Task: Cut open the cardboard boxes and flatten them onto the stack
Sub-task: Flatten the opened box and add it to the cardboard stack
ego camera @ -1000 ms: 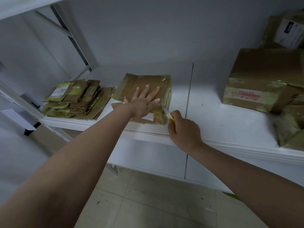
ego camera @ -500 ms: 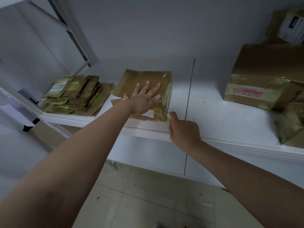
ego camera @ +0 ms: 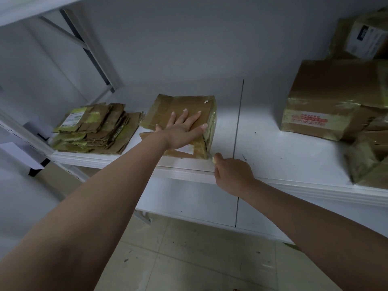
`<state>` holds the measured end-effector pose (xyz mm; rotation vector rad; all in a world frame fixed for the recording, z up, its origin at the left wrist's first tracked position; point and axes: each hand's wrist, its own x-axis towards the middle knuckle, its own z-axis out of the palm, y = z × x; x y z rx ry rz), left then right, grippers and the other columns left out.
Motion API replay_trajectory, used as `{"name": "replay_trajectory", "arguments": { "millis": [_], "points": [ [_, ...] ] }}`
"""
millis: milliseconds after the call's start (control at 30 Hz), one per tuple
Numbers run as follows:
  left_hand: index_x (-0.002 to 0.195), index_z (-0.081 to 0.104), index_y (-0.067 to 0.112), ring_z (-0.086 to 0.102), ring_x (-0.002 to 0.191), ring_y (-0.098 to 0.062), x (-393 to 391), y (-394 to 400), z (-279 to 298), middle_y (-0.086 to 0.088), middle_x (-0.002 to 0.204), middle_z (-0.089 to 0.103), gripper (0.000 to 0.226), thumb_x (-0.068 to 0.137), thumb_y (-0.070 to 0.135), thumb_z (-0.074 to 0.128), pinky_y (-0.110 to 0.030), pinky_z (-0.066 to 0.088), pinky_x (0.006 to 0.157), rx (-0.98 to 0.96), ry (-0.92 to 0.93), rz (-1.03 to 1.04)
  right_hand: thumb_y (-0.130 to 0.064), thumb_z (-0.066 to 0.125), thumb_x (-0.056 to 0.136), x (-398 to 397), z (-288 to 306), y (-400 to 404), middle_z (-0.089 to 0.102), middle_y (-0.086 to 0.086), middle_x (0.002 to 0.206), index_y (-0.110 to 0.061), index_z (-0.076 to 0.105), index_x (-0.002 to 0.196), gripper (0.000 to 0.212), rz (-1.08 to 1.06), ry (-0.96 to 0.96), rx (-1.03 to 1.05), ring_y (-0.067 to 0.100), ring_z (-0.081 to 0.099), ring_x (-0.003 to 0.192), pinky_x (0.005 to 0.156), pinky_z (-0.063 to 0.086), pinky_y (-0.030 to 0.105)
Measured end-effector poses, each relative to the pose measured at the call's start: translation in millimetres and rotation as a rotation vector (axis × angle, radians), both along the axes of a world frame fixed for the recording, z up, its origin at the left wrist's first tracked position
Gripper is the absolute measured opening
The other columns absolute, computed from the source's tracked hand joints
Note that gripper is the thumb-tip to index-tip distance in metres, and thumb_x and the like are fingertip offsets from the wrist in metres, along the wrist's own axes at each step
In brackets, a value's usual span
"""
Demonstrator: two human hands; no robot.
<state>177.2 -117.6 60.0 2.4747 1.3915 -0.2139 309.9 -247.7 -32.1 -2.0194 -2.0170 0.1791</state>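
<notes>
A small brown cardboard box (ego camera: 189, 106) wrapped in yellowish tape lies on the white shelf (ego camera: 273, 152), near its front edge. My left hand (ego camera: 182, 131) presses flat on the box top with fingers spread. My right hand (ego camera: 231, 175) grips a small yellow-handled cutter (ego camera: 212, 158); its tip sits at the box's lower right corner, by the shelf's front edge. A stack of flattened cardboard (ego camera: 94, 129) lies to the left of the box on the same shelf.
A large taped box (ego camera: 327, 101) with a red-printed label stands at the right, with another labelled box (ego camera: 365, 36) behind it and crumpled cardboard (ego camera: 369, 160) in front. A metal rack upright (ego camera: 92, 51) rises at the back left. Tiled floor lies below.
My right hand with the cutter has drawn back along the box's right side toward the shelf's front edge. My left hand stays pressed on the box top.
</notes>
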Motion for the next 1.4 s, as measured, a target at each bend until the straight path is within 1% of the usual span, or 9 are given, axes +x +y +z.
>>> {"name": "replay_trajectory", "arguments": {
  "millis": [100, 233, 367, 433, 500, 600, 733, 800, 1400],
  "points": [
    [0.149, 0.012, 0.046, -0.009, 0.148, -0.027, 9, -6, -2, 0.009, 0.162, -0.001, 0.074, 0.085, 0.076, 0.033, -0.072, -0.002, 0.107, 0.112, -0.063, 0.051, -0.024, 0.037, 0.098, 9, 2, -1, 0.044, -0.002, 0.067, -0.012, 0.046, 0.109, 0.019, -0.005, 0.184, -0.019, 0.021, 0.047, 0.061, 0.049, 0.029, 0.028],
    [0.148, 0.024, 0.038, -0.005, 0.148, -0.031, 14, -9, -2, 0.003, 0.162, 0.006, 0.063, 0.092, 0.054, 0.048, -0.068, 0.0, 0.111, 0.119, -0.139, 0.045, -0.023, 0.043, 0.097, 25, 2, -4, 0.056, 0.006, 0.073, -0.014, 0.049, 0.098, 0.011, -0.057, 0.501, 0.009, 0.026, 0.056, 0.065, 0.054, 0.037, 0.031],
    [0.144, 0.031, 0.035, 0.016, 0.146, -0.028, -7, 1, 12, 0.0, 0.157, 0.022, 0.064, 0.089, 0.02, 0.06, -0.047, 0.02, 0.115, -0.012, -0.223, -0.163, -0.024, 0.041, 0.098, 44, 3, -4, 0.057, 0.007, 0.074, -0.013, 0.049, 0.1, 0.013, -0.228, 0.519, 0.133, 0.027, 0.055, 0.068, 0.058, 0.039, 0.033],
    [0.145, 0.029, 0.034, 0.037, 0.132, -0.023, -24, 11, 20, 0.001, 0.148, 0.034, 0.076, 0.083, 0.003, 0.061, -0.034, 0.034, 0.106, 0.0, -0.145, -0.297, -0.024, 0.039, 0.099, 55, 4, -3, 0.058, 0.008, 0.075, -0.011, 0.048, 0.106, 0.017, -0.271, 0.472, 0.166, 0.03, 0.057, 0.07, 0.059, 0.043, 0.035],
    [0.148, 0.024, 0.036, 0.045, 0.125, -0.023, -39, 21, 26, 0.0, 0.146, 0.038, 0.088, 0.08, -0.003, 0.062, -0.034, 0.039, 0.102, 0.066, -0.061, -0.336, -0.024, 0.038, 0.099, 63, 4, -3, 0.062, 0.009, 0.078, -0.012, 0.047, 0.111, 0.02, -0.273, 0.437, 0.172, 0.032, 0.06, 0.071, 0.063, 0.048, 0.038],
    [0.151, 0.012, 0.039, 0.034, 0.134, -0.025, -38, 20, 18, -0.004, 0.148, 0.031, 0.093, 0.082, 0.006, 0.063, -0.04, 0.029, 0.108, 0.18, -0.01, -0.326, -0.026, 0.035, 0.1, 67, 3, 1, 0.061, 0.006, 0.08, -0.014, 0.046, 0.114, 0.021, -0.26, 0.331, 0.141, 0.03, 0.06, 0.074, 0.065, 0.048, 0.037],
    [0.147, -0.007, 0.051, -0.005, 0.148, -0.03, -8, 3, -9, -0.005, 0.161, 0.002, 0.082, 0.089, 0.058, 0.049, -0.057, 0.006, 0.113, 0.269, 0.061, -0.084, -0.031, 0.032, 0.102, 62, 0, 8, 0.054, 0.001, 0.076, -0.016, 0.046, 0.115, 0.024, -0.246, 0.216, 0.12, 0.025, 0.053, 0.069, 0.061, 0.039, 0.031],
    [0.146, -0.007, 0.054, -0.009, 0.148, -0.029, -5, 6, -15, 0.002, 0.162, -0.006, 0.073, 0.09, 0.066, 0.038, -0.058, 0.006, 0.113, 0.291, 0.076, -0.057, -0.032, 0.031, 0.102, 59, 0, 15, 0.056, 0.002, 0.079, -0.017, 0.046, 0.115, 0.024, -0.24, 0.207, 0.118, 0.026, 0.055, 0.072, 0.062, 0.037, 0.031],
    [0.149, 0.0, 0.049, -0.007, 0.148, -0.03, -15, 16, -16, 0.002, 0.163, -0.003, 0.056, 0.102, 0.044, 0.031, -0.056, 0.006, 0.115, 0.274, 0.01, -0.125, -0.029, 0.034, 0.101, 67, -7, 50, 0.053, 0.002, 0.072, -0.015, 0.048, 0.112, 0.022, -0.113, 0.232, 0.158, 0.028, 0.057, 0.069, 0.059, 0.034, 0.029]
  ]
}}
